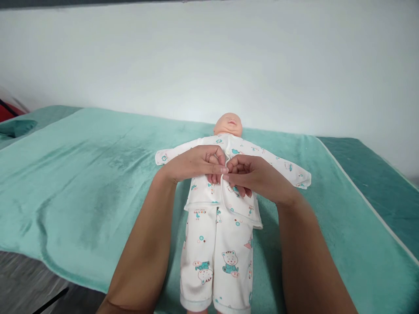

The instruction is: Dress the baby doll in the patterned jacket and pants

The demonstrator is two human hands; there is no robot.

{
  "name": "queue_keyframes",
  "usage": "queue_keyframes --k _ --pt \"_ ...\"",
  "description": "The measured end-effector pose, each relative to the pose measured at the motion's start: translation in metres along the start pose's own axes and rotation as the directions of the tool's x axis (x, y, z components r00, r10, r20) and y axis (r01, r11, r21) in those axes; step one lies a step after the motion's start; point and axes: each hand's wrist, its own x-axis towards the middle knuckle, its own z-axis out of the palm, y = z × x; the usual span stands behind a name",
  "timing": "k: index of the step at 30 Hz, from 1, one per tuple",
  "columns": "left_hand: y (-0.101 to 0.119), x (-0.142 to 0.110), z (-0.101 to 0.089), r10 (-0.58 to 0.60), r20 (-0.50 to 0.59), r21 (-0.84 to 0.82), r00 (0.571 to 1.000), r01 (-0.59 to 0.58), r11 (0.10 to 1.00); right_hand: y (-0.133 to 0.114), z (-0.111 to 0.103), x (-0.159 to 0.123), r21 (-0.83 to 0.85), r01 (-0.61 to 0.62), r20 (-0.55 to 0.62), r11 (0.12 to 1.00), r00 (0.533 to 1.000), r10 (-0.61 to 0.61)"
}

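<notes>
A baby doll [228, 124] lies on its back, its head toward the wall. It wears a white printed jacket [240, 211] and matching trousers [199, 244]. Over the doll's chest, my left hand [203, 161] pinches the jacket's front edge between thumb and fingers. My right hand [252, 174] pinches the opposite edge, and the fingertips of both hands meet at the front opening. Both sleeves stretch out to the sides. Whatever small fastening may lie between my fingertips is hidden.
A light green blanket [81, 174] lies under the doll, slightly wrinkled at the left. Darker green cloth [369, 174] shows at the right. Behind stands a white wall [209, 61]. Grey floor [29, 279] is visible at lower left, and a red object [8, 112] at the left edge.
</notes>
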Motion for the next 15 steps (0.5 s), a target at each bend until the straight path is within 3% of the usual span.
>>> queue_keyframes --k 7,15 --pt "0.0014 0.0006 0.0034 -0.004 -0.032 0.024 0.999 0.005 1.0 -0.0006 -0.001 -0.0001 -0.018 0.002 0.008 1.0 1.0 -0.002" --pt "-0.0029 0.0003 0.0008 0.046 0.015 -0.041 0.999 -0.045 0.998 0.003 -0.002 0.001 0.035 0.024 0.024 0.999 0.999 -0.024"
